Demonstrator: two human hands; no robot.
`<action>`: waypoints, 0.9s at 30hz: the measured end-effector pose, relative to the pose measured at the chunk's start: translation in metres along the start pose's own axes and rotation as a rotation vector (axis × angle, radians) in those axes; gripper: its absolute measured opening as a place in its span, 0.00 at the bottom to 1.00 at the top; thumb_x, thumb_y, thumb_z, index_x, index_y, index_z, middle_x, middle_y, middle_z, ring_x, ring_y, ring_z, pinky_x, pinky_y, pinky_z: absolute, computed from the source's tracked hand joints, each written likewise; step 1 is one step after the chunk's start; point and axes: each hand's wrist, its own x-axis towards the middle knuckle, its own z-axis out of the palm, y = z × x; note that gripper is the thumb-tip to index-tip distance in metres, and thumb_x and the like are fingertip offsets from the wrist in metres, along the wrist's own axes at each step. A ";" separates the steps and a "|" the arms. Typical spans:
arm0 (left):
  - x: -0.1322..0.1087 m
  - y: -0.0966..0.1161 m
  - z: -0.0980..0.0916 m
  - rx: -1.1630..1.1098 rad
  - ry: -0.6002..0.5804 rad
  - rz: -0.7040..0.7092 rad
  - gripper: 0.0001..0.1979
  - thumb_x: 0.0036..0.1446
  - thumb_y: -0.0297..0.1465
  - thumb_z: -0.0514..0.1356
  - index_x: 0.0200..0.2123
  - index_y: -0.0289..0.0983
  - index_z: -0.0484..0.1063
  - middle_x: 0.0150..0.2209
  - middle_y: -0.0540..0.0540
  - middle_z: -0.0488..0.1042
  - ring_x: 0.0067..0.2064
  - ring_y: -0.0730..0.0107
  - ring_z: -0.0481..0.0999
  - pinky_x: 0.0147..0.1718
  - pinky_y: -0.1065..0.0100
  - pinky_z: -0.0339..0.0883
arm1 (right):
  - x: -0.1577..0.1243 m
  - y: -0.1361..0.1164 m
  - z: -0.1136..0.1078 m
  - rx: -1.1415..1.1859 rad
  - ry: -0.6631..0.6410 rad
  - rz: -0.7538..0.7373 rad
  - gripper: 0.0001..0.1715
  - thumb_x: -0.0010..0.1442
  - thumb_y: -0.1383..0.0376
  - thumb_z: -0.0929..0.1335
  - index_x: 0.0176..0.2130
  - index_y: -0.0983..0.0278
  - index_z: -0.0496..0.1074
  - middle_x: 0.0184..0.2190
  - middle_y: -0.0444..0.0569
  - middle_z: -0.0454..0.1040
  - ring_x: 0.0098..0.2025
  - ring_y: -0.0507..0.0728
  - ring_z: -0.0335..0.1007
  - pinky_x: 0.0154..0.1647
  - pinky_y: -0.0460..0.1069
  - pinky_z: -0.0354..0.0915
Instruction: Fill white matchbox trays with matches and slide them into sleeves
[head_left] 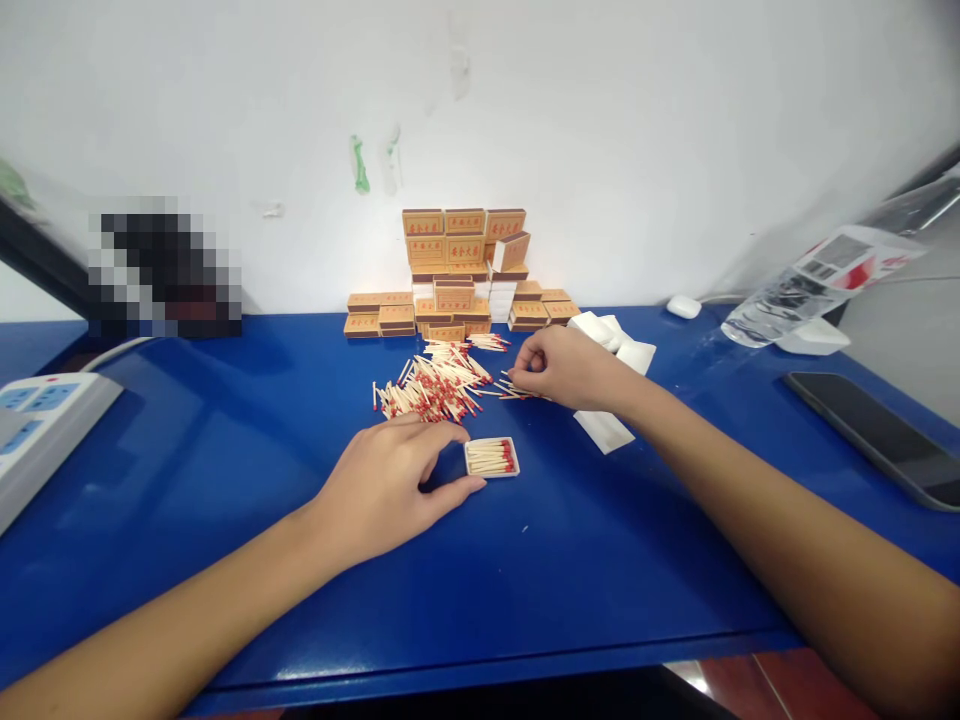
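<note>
If the tray, held at five o'clock from the match pile by the left grip, is over-squeezed, its matches could be spilled; whether anything is held by the right grip cannot be told.

Bright, even light here, the wall glowing palest behind the boxes and dimming toward the corners. Gloss streaks my table near its front edge; shadow darkens it beneath my right arm. The matches look fairly crisp, the bottle stretches outward, and coarse pixels mask a patch at left.
</note>
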 end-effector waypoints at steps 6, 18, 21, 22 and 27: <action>0.001 0.001 -0.001 0.008 -0.008 0.000 0.14 0.65 0.42 0.67 0.47 0.40 0.77 0.26 0.54 0.70 0.29 0.69 0.73 0.32 0.67 0.64 | -0.006 0.020 -0.015 0.004 -0.010 -0.108 0.10 0.59 0.60 0.70 0.29 0.61 0.77 0.24 0.46 0.75 0.25 0.52 0.64 0.27 0.51 0.57; 0.001 0.001 0.000 -0.001 -0.017 -0.014 0.15 0.64 0.43 0.67 0.48 0.40 0.78 0.26 0.54 0.70 0.30 0.68 0.73 0.33 0.66 0.64 | -0.013 0.024 -0.013 -0.041 -0.065 -0.076 0.13 0.60 0.55 0.71 0.34 0.62 0.79 0.27 0.47 0.77 0.27 0.54 0.68 0.28 0.51 0.60; 0.000 0.001 0.000 0.001 -0.015 -0.009 0.14 0.65 0.43 0.67 0.47 0.40 0.78 0.26 0.54 0.70 0.29 0.69 0.72 0.32 0.66 0.64 | -0.013 0.024 -0.014 -0.077 -0.057 -0.096 0.13 0.60 0.55 0.71 0.33 0.62 0.79 0.27 0.47 0.78 0.28 0.54 0.68 0.29 0.51 0.60; 0.000 0.001 0.000 0.001 -0.014 -0.009 0.14 0.65 0.43 0.67 0.47 0.41 0.78 0.26 0.54 0.70 0.29 0.69 0.72 0.32 0.66 0.64 | -0.013 0.024 -0.014 -0.086 -0.061 -0.105 0.13 0.60 0.55 0.71 0.34 0.62 0.79 0.27 0.47 0.78 0.28 0.54 0.68 0.29 0.51 0.59; 0.000 0.000 0.002 -0.015 -0.002 -0.007 0.14 0.64 0.42 0.67 0.48 0.40 0.78 0.26 0.54 0.70 0.29 0.69 0.72 0.33 0.66 0.64 | -0.012 0.023 -0.011 -0.112 -0.101 -0.075 0.11 0.60 0.58 0.71 0.32 0.62 0.78 0.26 0.47 0.76 0.27 0.54 0.66 0.28 0.51 0.57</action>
